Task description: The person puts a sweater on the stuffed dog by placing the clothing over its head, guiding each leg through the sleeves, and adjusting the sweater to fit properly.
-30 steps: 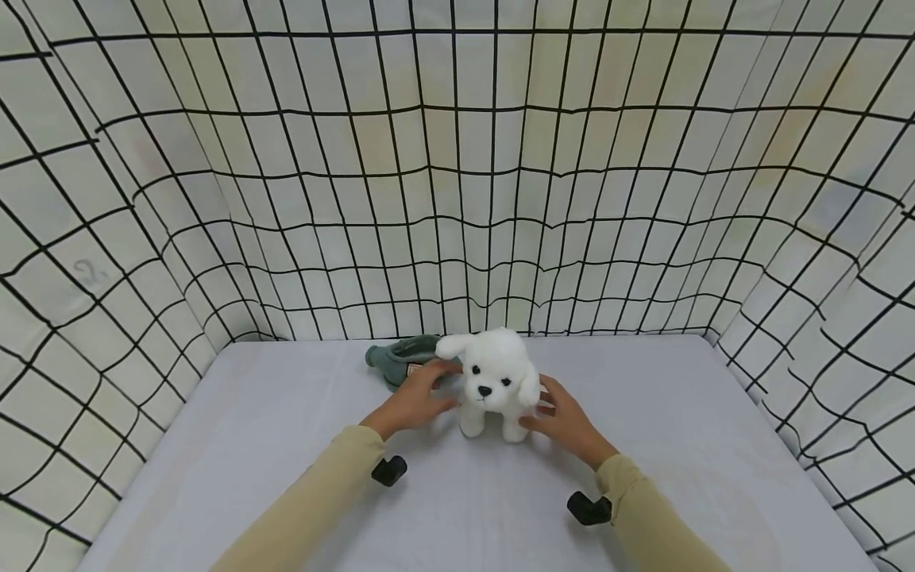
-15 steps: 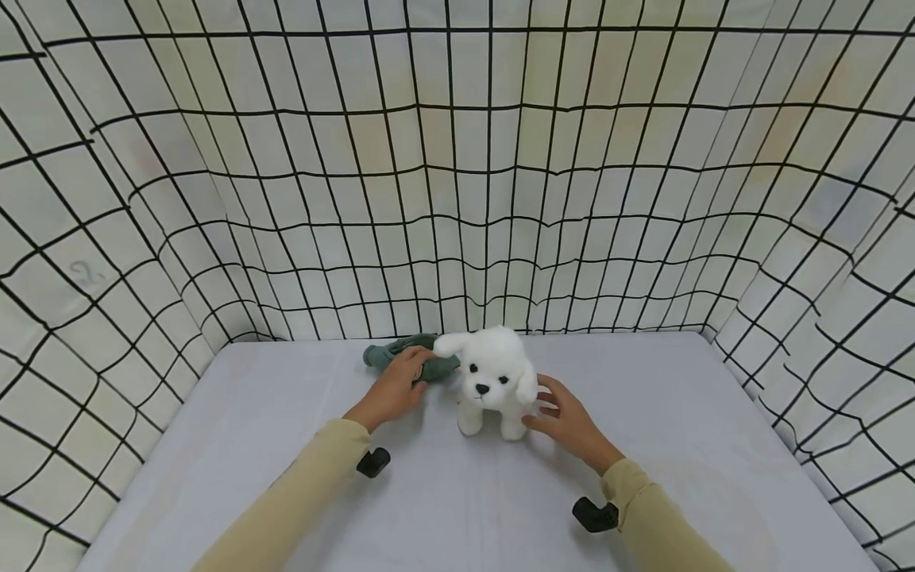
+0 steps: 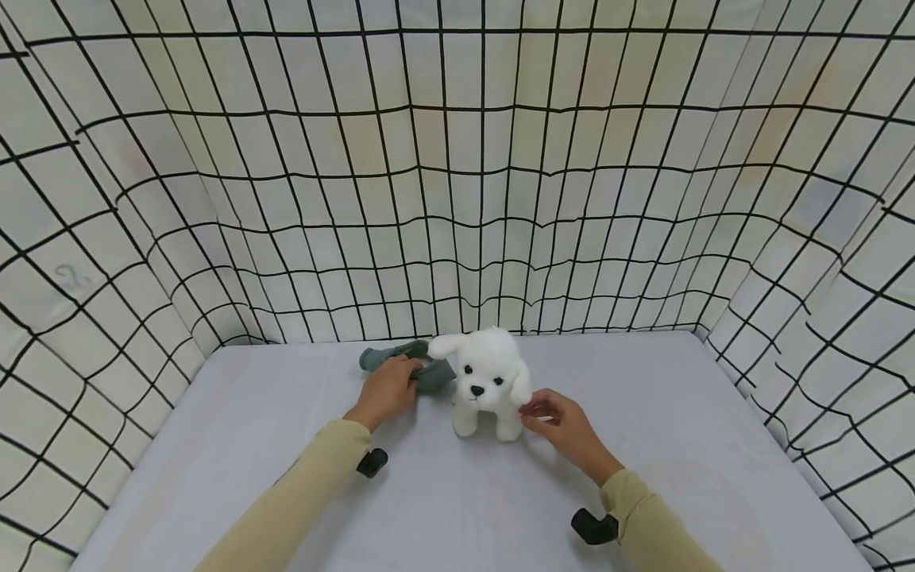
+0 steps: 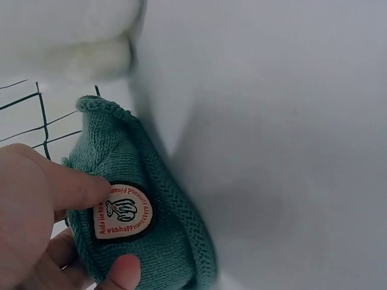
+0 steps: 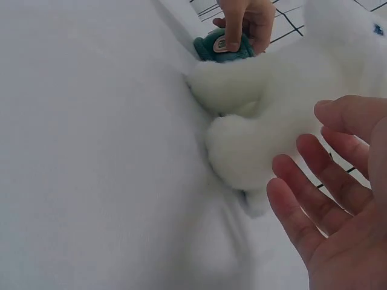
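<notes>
A white plush dog stands upright on the pale grey table, facing me. Just behind it on the left lies a green knitted hat. My left hand grips that hat. In the left wrist view the thumb and a finger of my left hand pinch the green knitted hat around its round label. My right hand hovers beside the dog's flank with relaxed fingers. In the right wrist view my right hand is spread close to the plush dog and holds nothing.
White cloth walls with a black grid close in the table at the back and on both sides. Bare table surface lies to the left, to the right and in front of the dog. Black wrist mounts sit under both sleeves.
My left hand left the dog's side, moved back-left to the green hat and took hold of it. My right hand stayed beside the dog, its fingers drawn in slightly.
</notes>
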`<act>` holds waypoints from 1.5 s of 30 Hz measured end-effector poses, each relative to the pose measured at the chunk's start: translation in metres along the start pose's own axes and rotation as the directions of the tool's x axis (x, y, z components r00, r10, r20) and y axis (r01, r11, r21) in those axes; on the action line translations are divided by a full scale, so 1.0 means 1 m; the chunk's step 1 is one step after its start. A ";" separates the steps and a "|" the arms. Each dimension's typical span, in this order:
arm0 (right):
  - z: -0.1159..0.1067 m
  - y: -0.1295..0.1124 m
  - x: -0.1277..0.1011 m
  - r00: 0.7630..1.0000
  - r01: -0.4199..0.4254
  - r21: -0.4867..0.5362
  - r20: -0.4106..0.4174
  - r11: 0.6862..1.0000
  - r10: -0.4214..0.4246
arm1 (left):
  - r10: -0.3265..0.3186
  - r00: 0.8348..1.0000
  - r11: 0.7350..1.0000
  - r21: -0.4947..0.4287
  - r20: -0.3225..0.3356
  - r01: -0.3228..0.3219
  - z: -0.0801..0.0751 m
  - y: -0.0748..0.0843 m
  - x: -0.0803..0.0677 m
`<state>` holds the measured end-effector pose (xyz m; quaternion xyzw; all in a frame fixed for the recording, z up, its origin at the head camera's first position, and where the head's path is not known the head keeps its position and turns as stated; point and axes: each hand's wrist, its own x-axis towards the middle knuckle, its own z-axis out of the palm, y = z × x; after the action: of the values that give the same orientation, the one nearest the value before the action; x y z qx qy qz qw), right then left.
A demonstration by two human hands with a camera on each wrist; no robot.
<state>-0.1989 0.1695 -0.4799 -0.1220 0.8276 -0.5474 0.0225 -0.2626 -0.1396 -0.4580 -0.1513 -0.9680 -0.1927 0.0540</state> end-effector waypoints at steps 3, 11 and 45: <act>0.002 0.000 -0.002 1.000 0.023 0.009 0.014 1.000 -0.024 | 0.011 1.000 1.000 0.004 -0.002 -0.011 -0.002 0.004 -0.004; 0.010 -0.002 -0.005 0.995 0.084 0.084 0.047 0.993 -0.088 | 0.012 1.000 1.000 -0.003 0.014 -0.012 -0.008 0.009 -0.016; 0.037 -0.020 -0.013 0.977 0.071 0.099 0.196 0.993 -0.090 | 0.197 0.980 0.979 0.057 0.008 -0.197 -0.008 0.038 -0.094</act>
<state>-0.1765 0.1318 -0.4774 -0.2086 0.7896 -0.5701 0.0889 -0.1610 -0.1352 -0.4528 -0.2449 -0.9535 -0.1584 0.0761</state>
